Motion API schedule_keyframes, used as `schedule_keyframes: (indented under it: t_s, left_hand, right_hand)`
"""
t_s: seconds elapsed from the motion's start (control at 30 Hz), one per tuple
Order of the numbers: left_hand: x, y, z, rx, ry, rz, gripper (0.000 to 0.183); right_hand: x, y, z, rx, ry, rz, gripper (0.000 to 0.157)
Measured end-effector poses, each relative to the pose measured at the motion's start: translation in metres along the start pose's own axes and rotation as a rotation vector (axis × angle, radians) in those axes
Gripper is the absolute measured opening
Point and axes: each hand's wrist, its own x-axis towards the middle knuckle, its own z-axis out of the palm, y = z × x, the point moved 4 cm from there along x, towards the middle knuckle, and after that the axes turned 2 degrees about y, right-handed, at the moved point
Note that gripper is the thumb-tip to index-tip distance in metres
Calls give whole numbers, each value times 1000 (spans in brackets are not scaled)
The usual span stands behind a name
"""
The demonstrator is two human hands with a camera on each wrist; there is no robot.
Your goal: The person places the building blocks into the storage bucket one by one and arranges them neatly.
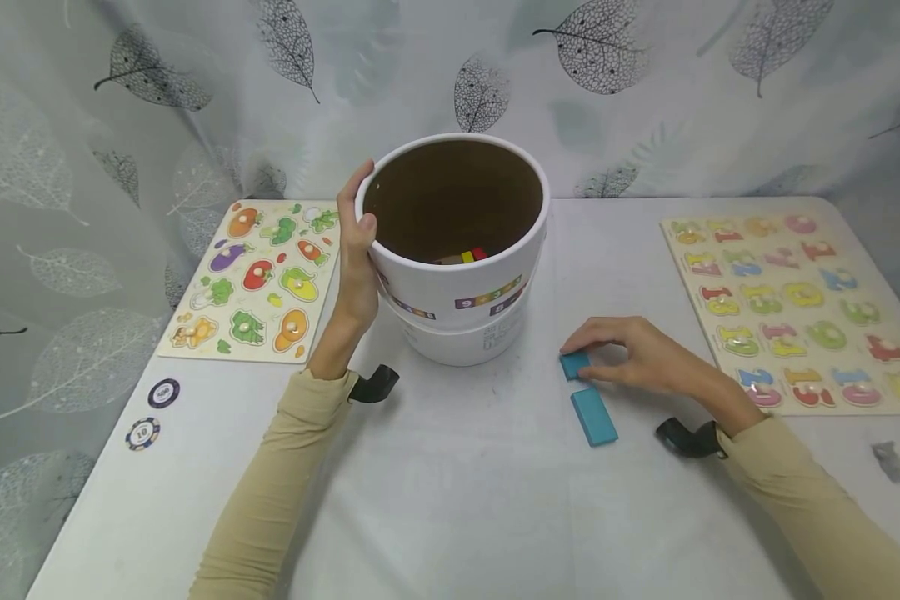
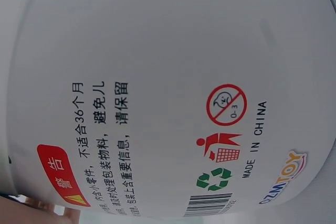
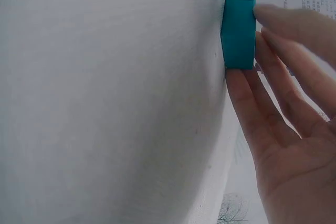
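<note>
A white bucket (image 1: 450, 296) stands at the back middle, with red and yellow blocks (image 1: 474, 255) visible at its bottom. My left hand (image 1: 357, 258) grips its rim on the left side. In the left wrist view, the bucket's printed wall (image 2: 163, 40) fills most of the picture and only some fingers show at the lower left. My right hand (image 1: 637, 354) pinches a small teal block (image 1: 573, 365) on the table, right of the bucket. The right wrist view shows that block (image 3: 239, 35) between thumb and fingers. A second teal block (image 1: 594, 417) lies just nearer to me.
A vegetable puzzle board (image 1: 318, 308) lies left of the bucket, and a number puzzle board (image 1: 783, 317) lies at the right. Two poker chips (image 1: 163, 392) sit at the left edge. A small grey piece (image 1: 891, 462) lies at the far right. A leaf-patterned curtain (image 1: 420, 75) hangs behind.
</note>
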Motion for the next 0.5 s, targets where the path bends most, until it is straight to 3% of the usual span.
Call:
schedule_keyframes:
  t_s: [0.27, 0.37, 0.5]
  left_hand:
    - [0, 0, 0, -8, 0, -4, 89]
    - [0, 0, 0, -11, -1, -12, 91]
    - [0, 1, 1, -18, -2, -11, 92]
  right_hand:
    - [5, -1, -2, -53, -30, 32, 37]
    - [7, -7, -17, -43, 19, 0, 38]
    - [15, -29, -51, -3, 146, -79, 42]
